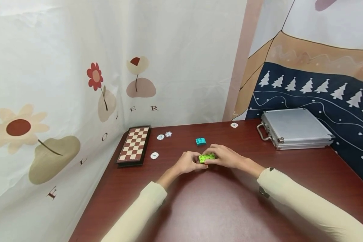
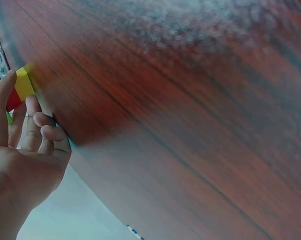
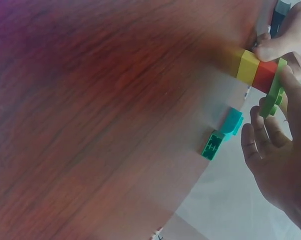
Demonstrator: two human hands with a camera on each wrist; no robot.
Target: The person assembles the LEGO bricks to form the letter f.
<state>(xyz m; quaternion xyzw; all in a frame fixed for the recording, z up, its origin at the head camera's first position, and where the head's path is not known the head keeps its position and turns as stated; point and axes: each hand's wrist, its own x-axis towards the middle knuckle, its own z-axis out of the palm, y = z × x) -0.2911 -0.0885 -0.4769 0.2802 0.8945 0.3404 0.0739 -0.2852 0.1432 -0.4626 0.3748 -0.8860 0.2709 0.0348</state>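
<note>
In the head view both hands meet over the table around a small stack of building bricks. A lime green brick [image 1: 207,158] with studs sits on top. Beneath it are a red brick [image 3: 265,76] and a yellow brick [image 3: 247,67], seen in the right wrist view. My left hand [image 1: 188,163] pinches the red and yellow part from the left. From the right, my right hand [image 1: 224,156] grips the lime green brick between thumb and fingers. A turquoise brick [image 1: 200,141] lies just beyond the hands, beside a dark green brick [image 3: 213,145] with its hollow side showing.
At the left stands a chessboard case [image 1: 133,144], with several poker chips [image 1: 154,155] scattered near it and along the back edge. A silver aluminium case [image 1: 296,127] lies at the back right. Printed curtains [image 1: 184,67] hang behind the table [image 1: 217,208].
</note>
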